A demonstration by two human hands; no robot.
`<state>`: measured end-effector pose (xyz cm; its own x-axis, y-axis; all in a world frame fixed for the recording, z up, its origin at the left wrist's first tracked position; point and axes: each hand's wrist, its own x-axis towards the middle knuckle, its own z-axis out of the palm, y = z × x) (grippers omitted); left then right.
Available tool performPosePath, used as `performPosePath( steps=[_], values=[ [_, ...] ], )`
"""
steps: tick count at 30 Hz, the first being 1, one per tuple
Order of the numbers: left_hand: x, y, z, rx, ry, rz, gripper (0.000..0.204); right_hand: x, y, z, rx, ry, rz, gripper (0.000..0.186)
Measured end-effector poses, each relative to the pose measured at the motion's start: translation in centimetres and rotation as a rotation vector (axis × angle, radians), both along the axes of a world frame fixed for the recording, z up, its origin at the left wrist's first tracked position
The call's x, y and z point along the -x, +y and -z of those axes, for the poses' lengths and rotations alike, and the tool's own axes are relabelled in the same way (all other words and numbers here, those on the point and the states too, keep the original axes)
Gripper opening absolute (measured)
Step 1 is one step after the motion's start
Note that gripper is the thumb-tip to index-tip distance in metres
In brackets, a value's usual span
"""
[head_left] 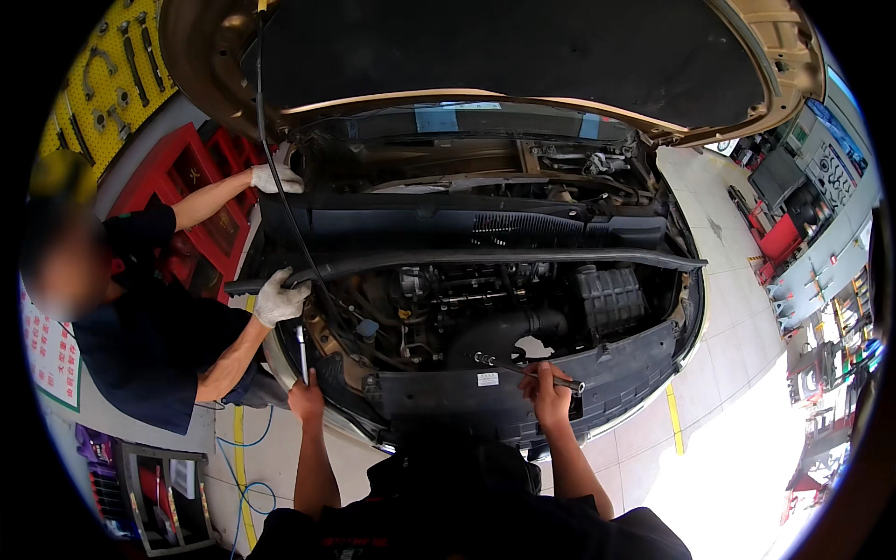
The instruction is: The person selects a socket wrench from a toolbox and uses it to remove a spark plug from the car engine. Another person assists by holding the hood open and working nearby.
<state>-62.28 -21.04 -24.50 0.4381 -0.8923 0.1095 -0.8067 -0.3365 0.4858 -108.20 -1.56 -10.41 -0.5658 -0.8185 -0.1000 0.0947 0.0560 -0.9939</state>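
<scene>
My left hand (306, 399) is closed around a long shiny metal wrench (301, 353), pointing up beside the car's left front corner. Its exact type is too small to tell. At the front panel (429, 392) of the engine bay, my right hand (547, 390) grips a dark rod-shaped tool with a round, socket-like end (580, 386). Across the bay lies a long black plastic cowl panel (411, 219), with a black strip (523, 255) in front of it. A co-worker's lower white-gloved hand (282, 299) holds the strip's left end; the other gloved hand (278, 177) rests by the fender.
Overhead is the raised hood (504, 56), with a thin prop rod (280, 177) slanting down at left. The co-worker (159, 317) stands at the left fender. Red cabinets (177, 177) are behind; a blue hose (245, 485) lies on the floor. An air-filter box (609, 297) sits right.
</scene>
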Motion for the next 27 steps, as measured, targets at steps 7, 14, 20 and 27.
performPosePath(
  steps=[7,14,20,27],
  values=[
    [-0.1,0.1,0.2,0.013,-0.016,0.030,0.056,0.7,0.8,1.0,0.015,0.000,0.020,0.042],
    [-0.5,0.7,0.4,0.069,-0.028,0.097,0.056,0.8,1.7,2.3,0.016,0.035,0.025,0.043],
    [0.1,1.0,-0.2,0.075,-0.031,0.110,0.055,0.9,2.8,2.6,-0.023,0.018,0.029,0.043],
    [0.5,1.3,-0.2,0.097,-0.012,0.061,0.052,1.7,3.9,2.4,-0.034,0.024,0.044,0.043]
  ],
)
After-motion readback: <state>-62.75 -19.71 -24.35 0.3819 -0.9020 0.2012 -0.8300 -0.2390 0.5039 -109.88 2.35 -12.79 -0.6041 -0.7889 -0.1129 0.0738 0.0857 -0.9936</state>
